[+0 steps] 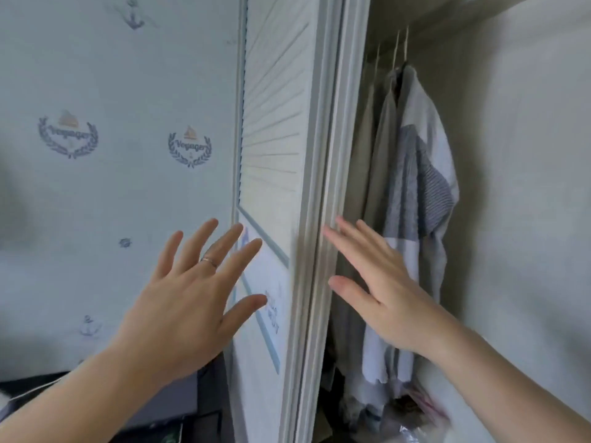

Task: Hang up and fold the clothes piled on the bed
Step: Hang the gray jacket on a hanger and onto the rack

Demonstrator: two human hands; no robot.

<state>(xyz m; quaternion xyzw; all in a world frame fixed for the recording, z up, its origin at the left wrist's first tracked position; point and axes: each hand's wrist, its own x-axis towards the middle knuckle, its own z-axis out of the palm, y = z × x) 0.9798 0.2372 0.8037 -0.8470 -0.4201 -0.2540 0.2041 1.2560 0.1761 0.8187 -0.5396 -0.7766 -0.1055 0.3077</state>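
1. Where the wardrobe stands open on my right, the clothes I can see hang inside it on hangers (399, 49): a blue-and-white patchwork shirt (415, 187) in front, with beige garments (372, 161) just beside it on its left.
2. My right hand (380, 282) is released, fingers straight and close together, grasping nothing. It reaches across the front of the shirt, and its fingertips (331, 233) lie at the edge of the sliding door (278, 123). The blur keeps me from telling whether they touch.
3. My left hand (188, 298) is released too, fingers spread wide, with a ring (208, 262) on one of them. It is raised before the door's lower panel, and I cannot tell whether it makes contact.
4. The door is white, louvred above and trimmed in blue below.
5. Left of the door is pale wallpaper (112, 187) printed with anchors and "Voyager" crests.
6. Low in the wardrobe, beneath the clothes, lies a crinkled plastic bag (412, 433).
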